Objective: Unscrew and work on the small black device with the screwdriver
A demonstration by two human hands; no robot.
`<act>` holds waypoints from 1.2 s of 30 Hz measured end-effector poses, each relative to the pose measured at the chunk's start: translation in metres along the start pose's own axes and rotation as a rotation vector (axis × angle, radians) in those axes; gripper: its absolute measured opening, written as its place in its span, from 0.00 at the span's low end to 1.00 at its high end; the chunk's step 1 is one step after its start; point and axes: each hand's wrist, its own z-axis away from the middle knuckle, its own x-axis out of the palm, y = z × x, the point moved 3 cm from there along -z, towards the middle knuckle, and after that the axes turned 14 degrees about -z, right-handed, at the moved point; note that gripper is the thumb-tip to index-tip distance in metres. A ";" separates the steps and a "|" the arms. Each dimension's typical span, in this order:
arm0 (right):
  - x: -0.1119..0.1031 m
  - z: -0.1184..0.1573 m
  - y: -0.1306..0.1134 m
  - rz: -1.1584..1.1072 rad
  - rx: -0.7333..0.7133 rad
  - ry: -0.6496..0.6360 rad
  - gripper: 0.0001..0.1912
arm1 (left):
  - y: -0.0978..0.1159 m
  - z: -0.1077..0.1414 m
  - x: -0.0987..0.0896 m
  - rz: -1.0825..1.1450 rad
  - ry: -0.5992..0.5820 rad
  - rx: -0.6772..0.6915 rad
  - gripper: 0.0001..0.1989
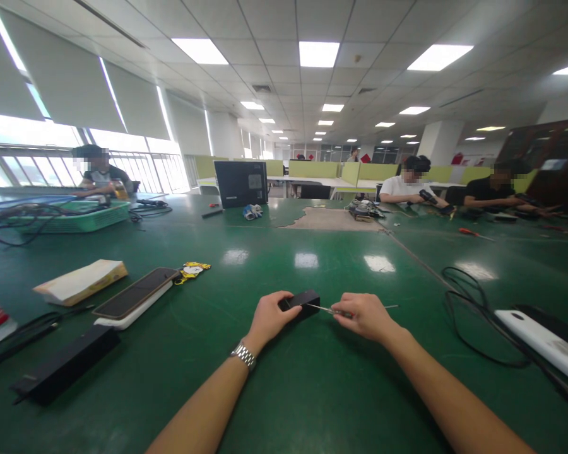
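My left hand (273,317), below a metal-band watch (243,355), grips a small black box (307,302) on the green table (246,410). Its thumb lies along the near side and its fingers go round the back. In my right hand (362,315) is a thin screwdriver (325,309), closed in the fingers, its shaft pointing left. The tip meets the right part of the box; whether it sits in a screw cannot be made out. A thin metal rod (392,306) shows just right of my right hand.
Left lie a black bar-shaped box (69,366), a phone (137,293) on a white case and a tissue pack (82,282). Right are a white device (542,343) and a black cable (483,359). Farther off stand a black computer case (241,184), a green basket (82,219) and several seated people.
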 end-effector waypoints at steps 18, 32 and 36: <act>0.001 -0.019 -0.068 0.156 0.361 -0.054 0.10 | 0.015 0.005 0.013 0.195 -0.131 0.004 0.16; 0.055 -0.009 -0.052 0.102 0.310 0.139 0.07 | 0.023 0.009 0.005 -0.003 -0.061 0.153 0.21; 0.061 -0.012 -0.052 0.116 0.313 0.169 0.07 | 0.025 0.005 0.005 -0.090 -0.072 0.139 0.19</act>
